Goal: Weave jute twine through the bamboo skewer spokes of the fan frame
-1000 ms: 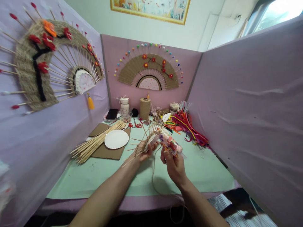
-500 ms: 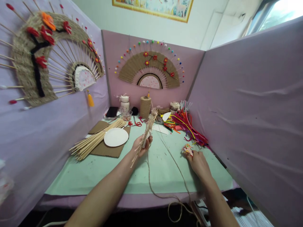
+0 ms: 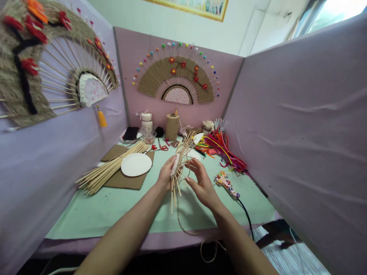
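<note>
At the left of the mint-green tabletop [image 3: 114, 214] I see a bundle of bamboo skewers [image 3: 106, 173] beside a round white paper plate [image 3: 136, 164]. The left hand [image 3: 165, 175] has its grip clamped on a small fan frame of thin wooden sticks [image 3: 181, 158], held above the tabletop's middle. The right hand [image 3: 203, 184] has its grip apart, fingers spread at the sticks. A patterned glue gun [image 3: 226, 182] lies just to its right.

Craft nook boxed in by cloth-draped partitions [image 3: 301, 114] — lilac at the sides, pink at the back.
Daylight comes from a window [image 3: 329, 11] at upper right; the white wall [image 3: 172, 30] behind carries a gold-framed picture [image 3: 197, 5], and a table [image 3: 114, 214] with a pale green top stands between the partitions.
</note>
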A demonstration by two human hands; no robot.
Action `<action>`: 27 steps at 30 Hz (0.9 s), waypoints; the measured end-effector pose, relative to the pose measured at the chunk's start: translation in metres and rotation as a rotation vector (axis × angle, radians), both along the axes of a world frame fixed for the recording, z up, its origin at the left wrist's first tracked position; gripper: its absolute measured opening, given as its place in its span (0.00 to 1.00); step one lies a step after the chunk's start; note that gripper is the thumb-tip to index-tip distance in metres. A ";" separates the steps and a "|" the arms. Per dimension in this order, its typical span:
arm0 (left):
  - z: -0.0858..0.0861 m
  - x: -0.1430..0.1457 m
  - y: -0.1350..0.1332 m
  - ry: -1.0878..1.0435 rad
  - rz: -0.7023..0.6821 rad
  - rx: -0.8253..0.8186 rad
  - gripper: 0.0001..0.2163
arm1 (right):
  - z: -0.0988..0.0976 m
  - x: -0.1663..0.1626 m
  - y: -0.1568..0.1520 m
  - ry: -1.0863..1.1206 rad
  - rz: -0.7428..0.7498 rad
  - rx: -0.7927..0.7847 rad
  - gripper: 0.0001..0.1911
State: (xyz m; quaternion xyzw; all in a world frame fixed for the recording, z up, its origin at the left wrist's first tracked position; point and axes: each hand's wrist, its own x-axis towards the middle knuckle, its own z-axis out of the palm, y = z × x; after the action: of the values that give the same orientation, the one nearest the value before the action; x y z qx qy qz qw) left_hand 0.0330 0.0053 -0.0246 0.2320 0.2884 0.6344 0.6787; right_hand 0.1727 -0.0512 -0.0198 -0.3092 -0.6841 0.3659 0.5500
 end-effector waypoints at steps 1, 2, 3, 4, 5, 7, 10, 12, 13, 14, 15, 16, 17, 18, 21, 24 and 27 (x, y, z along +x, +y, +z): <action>0.000 0.000 0.000 0.011 0.017 0.017 0.12 | -0.004 -0.007 0.001 0.062 0.018 -0.012 0.29; 0.001 0.000 0.000 0.019 0.038 0.027 0.11 | -0.008 -0.012 0.002 0.104 0.019 -0.023 0.27; 0.001 -0.001 0.000 0.024 0.063 0.032 0.11 | -0.011 -0.014 0.003 0.124 0.007 -0.034 0.23; 0.002 -0.002 0.001 0.027 0.090 0.031 0.11 | -0.014 -0.014 0.003 0.118 -0.014 -0.038 0.20; 0.003 -0.003 0.002 0.027 0.119 0.029 0.11 | -0.015 -0.013 0.003 0.090 -0.040 -0.032 0.17; 0.004 -0.005 0.003 0.023 0.169 0.021 0.12 | -0.016 -0.008 0.002 0.001 -0.083 0.011 0.15; 0.005 -0.007 0.005 0.047 0.220 0.010 0.14 | -0.014 0.000 0.000 -0.129 -0.120 0.114 0.19; 0.005 -0.008 0.006 0.078 0.243 0.010 0.15 | -0.010 0.003 -0.002 -0.194 -0.135 0.175 0.22; 0.005 -0.008 0.006 0.093 0.254 0.015 0.16 | -0.009 0.004 -0.003 -0.220 -0.142 0.199 0.23; 0.005 -0.008 0.007 0.108 0.268 0.021 0.16 | -0.007 0.005 -0.003 -0.239 -0.149 0.219 0.23; 0.004 -0.008 0.007 0.122 0.282 0.026 0.16 | -0.006 0.005 -0.004 -0.253 -0.155 0.237 0.24; 0.004 -0.008 0.007 0.135 0.294 0.031 0.17 | -0.005 0.006 -0.005 -0.264 -0.162 0.254 0.24; 0.004 -0.008 0.008 0.148 0.303 0.037 0.17 | -0.004 0.007 -0.006 -0.275 -0.168 0.269 0.25; 0.004 -0.009 0.008 0.160 0.309 0.043 0.18 | -0.004 0.008 -0.006 -0.287 -0.176 0.283 0.25; 0.003 -0.011 0.010 0.194 0.334 0.064 0.20 | -0.001 0.012 -0.008 -0.333 -0.194 0.306 0.24; 0.002 -0.014 0.012 0.238 0.370 0.106 0.23 | 0.003 0.018 -0.010 -0.357 -0.195 0.304 0.22; 0.000 -0.019 0.016 0.306 0.433 0.163 0.24 | 0.009 0.025 -0.014 -0.376 -0.188 0.271 0.18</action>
State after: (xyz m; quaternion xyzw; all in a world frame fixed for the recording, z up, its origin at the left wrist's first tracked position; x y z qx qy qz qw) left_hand 0.0142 0.0211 -0.0245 0.3121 0.3784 0.7434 0.4547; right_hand 0.1976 -0.0653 -0.0111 -0.3576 -0.7854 0.1542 0.4811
